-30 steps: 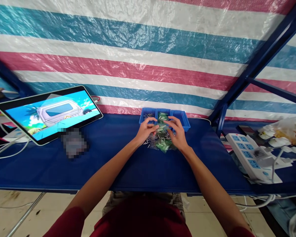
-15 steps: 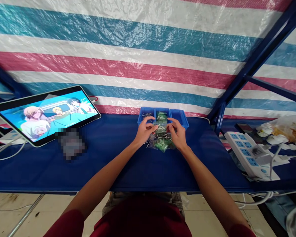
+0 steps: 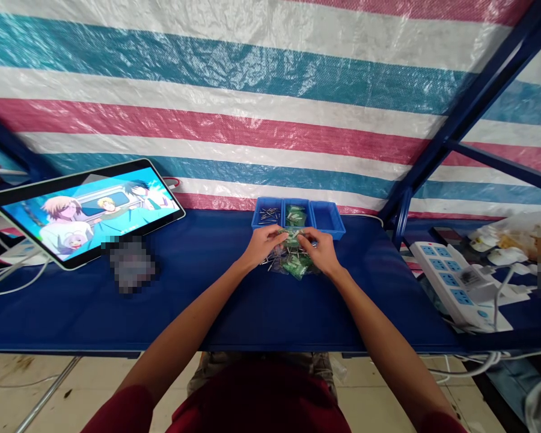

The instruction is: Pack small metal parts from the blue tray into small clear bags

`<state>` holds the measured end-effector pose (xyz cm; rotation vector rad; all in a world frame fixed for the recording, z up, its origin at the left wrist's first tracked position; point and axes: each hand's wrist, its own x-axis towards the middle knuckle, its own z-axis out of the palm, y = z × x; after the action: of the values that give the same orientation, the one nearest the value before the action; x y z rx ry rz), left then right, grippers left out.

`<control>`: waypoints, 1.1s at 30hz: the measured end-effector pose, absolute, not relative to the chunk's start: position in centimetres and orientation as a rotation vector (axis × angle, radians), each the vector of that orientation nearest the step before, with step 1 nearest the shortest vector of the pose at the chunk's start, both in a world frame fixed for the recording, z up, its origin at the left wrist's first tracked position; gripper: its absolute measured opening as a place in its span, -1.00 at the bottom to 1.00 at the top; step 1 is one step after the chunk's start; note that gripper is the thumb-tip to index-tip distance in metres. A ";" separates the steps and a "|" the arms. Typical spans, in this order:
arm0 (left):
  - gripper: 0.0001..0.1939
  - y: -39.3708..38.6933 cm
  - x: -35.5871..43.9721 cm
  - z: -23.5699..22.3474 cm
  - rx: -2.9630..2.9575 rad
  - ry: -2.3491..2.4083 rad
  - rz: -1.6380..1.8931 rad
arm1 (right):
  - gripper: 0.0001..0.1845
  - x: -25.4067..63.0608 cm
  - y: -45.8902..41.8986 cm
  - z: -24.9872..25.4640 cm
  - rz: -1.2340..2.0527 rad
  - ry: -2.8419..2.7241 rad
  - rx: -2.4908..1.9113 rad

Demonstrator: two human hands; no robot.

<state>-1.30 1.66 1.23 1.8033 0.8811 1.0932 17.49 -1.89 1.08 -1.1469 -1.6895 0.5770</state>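
Observation:
My left hand (image 3: pixel 262 245) and my right hand (image 3: pixel 321 249) meet over the table, thumbs and fingers pinching a small clear-and-green plastic bag (image 3: pixel 292 236) between them. Just below lie more green-and-clear bags (image 3: pixel 297 266) and a spread of thin metal pieces, like screws or nails (image 3: pixel 270 261), partly covered by my hands. Directly behind stands a blue tray (image 3: pixel 328 231) with three compartments. Its left one holds thin metal pieces (image 3: pixel 269 215), the middle one green bags (image 3: pixel 296 214), and nothing shows in the right one.
On the left a tablet (image 3: pixel 90 210) playing a cartoon leans at a slant, a blurred-out item (image 3: pixel 132 264) in front of it. To the right lie a white power strip (image 3: pixel 455 285) with plugs and cables, and a plastic bag (image 3: pixel 509 237). A striped tarp (image 3: pixel 252 120) hangs behind the blue table (image 3: pixel 184 300).
My fingers, spread apart on the bag earlier, have closed together on its upper edge. Both hands have drawn slightly nearer to me, uncovering more of the tray.

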 end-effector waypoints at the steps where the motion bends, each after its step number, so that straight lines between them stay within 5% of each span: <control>1: -0.64 1.6 -1.4 1.3 1.779 0.863 1.047 | -0.70 17.5 -2.0 1.2 0.675 -1.682 -1.139; 7: -0.60 1.4 -1.9 2.0 1.769 0.892 1.092 | -0.57 17.5 -1.5 1.3 1.225 -1.487 -1.055; 12: -0.70 1.8 -2.2 2.2 1.725 1.157 1.532 | -0.57 17.7 -0.8 1.2 1.230 -1.043 -1.063; 15: -0.70 2.1 -2.6 2.4 1.684 1.214 1.595 | -0.47 18.0 -0.6 1.3 1.268 -0.915 -1.137; 18: -0.68 2.3 -3.0 2.5 1.722 1.254 1.570 | -0.60 18.2 -0.6 1.3 1.209 -0.948 -1.177; 27: -0.79 3.0 -3.6 1.7 2.421 1.362 0.681 | -0.74 18.3 -0.4 0.5 0.917 -1.275 -1.224; 33: -0.61 2.7 -3.2 0.9 2.643 1.352 0.440 | -0.74 18.2 -0.4 0.3 0.788 -1.408 -1.301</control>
<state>-3.16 2.67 0.93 2.6434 1.3522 0.4397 18.18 -0.44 0.30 -1.3013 -1.4076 0.7878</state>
